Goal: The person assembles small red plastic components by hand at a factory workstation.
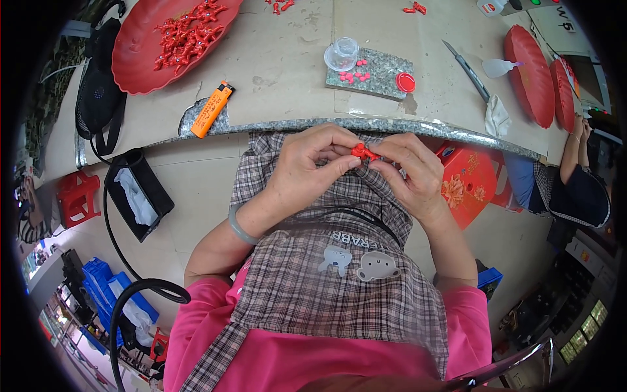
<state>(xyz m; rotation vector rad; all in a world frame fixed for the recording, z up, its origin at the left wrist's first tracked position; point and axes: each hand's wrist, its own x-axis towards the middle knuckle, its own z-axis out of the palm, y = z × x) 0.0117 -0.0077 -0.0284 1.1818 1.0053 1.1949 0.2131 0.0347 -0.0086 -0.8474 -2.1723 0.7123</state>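
Close to the table's front edge, a small glossy red figurine is pinched between the fingertips of both hands. My left hand, with a pale bangle at the wrist, grips its left end. At its right end, the thumb and fingers of my right hand close on it. Fingers cover part of the figurine. Beyond the hands lies a grey speckled stone slab, bearing several small pink pieces, a clear plastic cup and a red round lid.
At the far left, a red scalloped tray holds many red figurines. An orange box cutter lies at the table edge. Rightward are tweezers, a white cloth, a squeeze bottle and red dishes. A co-worker's arm shows far right.
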